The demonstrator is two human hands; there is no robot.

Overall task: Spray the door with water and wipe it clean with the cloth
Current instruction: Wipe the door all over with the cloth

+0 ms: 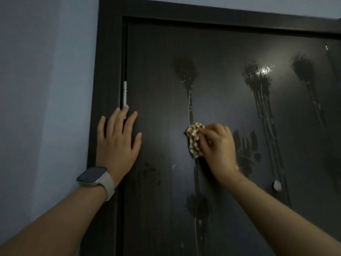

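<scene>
- Right hand (217, 145): fingers curled tight round a bunched cream-and-brown patterned cloth (194, 140), pressing it flat against the dark wood-grain door (162, 71).
- The cloth sits about midway across the visible door, right on a wet streak running down from the leftmost spray patch (185, 71).
- Left hand (118, 141): fingers straight and spread, palm laid flat across the door's left edge and the dark door frame (108, 52); fingertips just reach the bottom of the silver hinge (125, 93).
- A dark-faced smartwatch on a pale band (96, 178) wraps the left wrist.
- More wet patches with drips glisten toward the door's upper right; a small round silver fitting (277, 186) sits low on the right, just beside the right forearm.
- Grey-blue wall (46, 89) left of the frame.
</scene>
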